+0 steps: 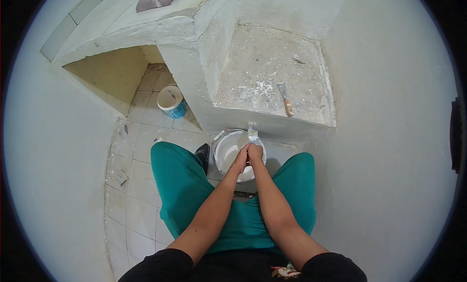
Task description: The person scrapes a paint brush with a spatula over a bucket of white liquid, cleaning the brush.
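Note:
A paintbrush [253, 134] with white-coated bristles points away from me, its bristles against or just in front of the low grey wall face [221, 117]. My right hand [255, 154] is closed round its handle. Pressed against it, my left hand [241, 159] is also closed at the handle; the fingers of both hands partly hide the grip. Beneath my hands stands a white bucket [217, 158] with white paint [228, 153] inside, set on the floor between my knees.
A scraper [286, 103] with a wooden handle lies on the rough, paint-spattered ledge [267, 53]. Inside the left alcove is a smaller white-and-blue bucket [176, 110]. A curved tile piece [158, 1] rests on the upper shelf. Scraps [121, 177] litter the tiled floor. Walls stand close on both sides.

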`<action>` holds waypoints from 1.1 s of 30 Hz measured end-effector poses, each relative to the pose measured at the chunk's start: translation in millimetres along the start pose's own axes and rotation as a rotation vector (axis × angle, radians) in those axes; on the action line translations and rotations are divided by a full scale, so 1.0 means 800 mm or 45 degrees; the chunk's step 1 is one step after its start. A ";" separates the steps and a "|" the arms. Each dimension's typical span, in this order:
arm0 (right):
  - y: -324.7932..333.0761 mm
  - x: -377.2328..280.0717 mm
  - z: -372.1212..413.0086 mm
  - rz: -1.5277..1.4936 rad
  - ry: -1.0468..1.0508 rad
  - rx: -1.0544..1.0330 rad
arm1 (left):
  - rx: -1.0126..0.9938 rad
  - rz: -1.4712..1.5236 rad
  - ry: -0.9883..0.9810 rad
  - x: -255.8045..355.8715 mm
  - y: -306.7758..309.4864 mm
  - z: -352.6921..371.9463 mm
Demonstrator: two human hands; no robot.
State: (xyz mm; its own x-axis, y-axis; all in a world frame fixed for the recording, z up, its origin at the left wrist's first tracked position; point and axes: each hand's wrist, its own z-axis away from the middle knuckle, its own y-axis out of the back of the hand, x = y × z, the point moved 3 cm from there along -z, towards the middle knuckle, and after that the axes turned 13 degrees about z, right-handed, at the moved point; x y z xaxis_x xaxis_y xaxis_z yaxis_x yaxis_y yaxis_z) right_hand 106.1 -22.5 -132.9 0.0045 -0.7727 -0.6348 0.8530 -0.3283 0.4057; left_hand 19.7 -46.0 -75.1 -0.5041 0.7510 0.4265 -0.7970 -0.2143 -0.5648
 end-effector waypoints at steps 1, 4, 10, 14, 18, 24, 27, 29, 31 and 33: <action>-0.003 -0.003 0.003 0.124 -0.001 0.044 | 0.015 0.012 -0.013 0.004 -0.004 0.005; 0.020 -0.052 0.076 0.321 0.347 0.236 | -0.167 0.147 -0.132 0.013 -0.007 -0.007; 0.026 -0.064 0.100 0.162 0.421 0.346 | -0.341 0.186 -0.168 0.029 -0.023 0.014; 0.030 -0.062 0.101 0.180 0.533 0.470 | -0.390 0.256 -0.176 0.022 -0.016 -0.002; 0.037 -0.069 0.117 0.275 0.587 0.530 | -0.405 0.323 -0.152 0.014 -0.013 -0.006; 0.049 -0.078 0.136 0.519 0.661 0.524 | -0.447 0.413 -0.145 0.005 -0.013 0.001; 0.052 -0.084 0.145 0.748 0.681 0.487 | -0.422 0.499 -0.107 -0.004 -0.003 -0.008; 0.051 -0.083 0.147 0.884 0.739 0.438 | -0.436 0.522 -0.097 -0.010 0.005 -0.017; 0.044 -0.065 0.135 0.746 0.679 0.446 | -0.437 0.441 -0.115 -0.016 0.016 -0.027; 0.042 -0.060 0.137 0.640 0.629 0.437 | -0.410 0.356 -0.101 -0.012 0.015 -0.018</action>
State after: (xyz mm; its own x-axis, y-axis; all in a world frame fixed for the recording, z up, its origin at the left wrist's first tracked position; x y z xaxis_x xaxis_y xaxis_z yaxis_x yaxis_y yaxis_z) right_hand 77.3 -56.3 -16.8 0.6476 -0.5683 -0.5075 0.4784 -0.2151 0.8514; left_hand 20.1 -46.9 -96.3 -0.7198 0.6388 0.2716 -0.4880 -0.1874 -0.8525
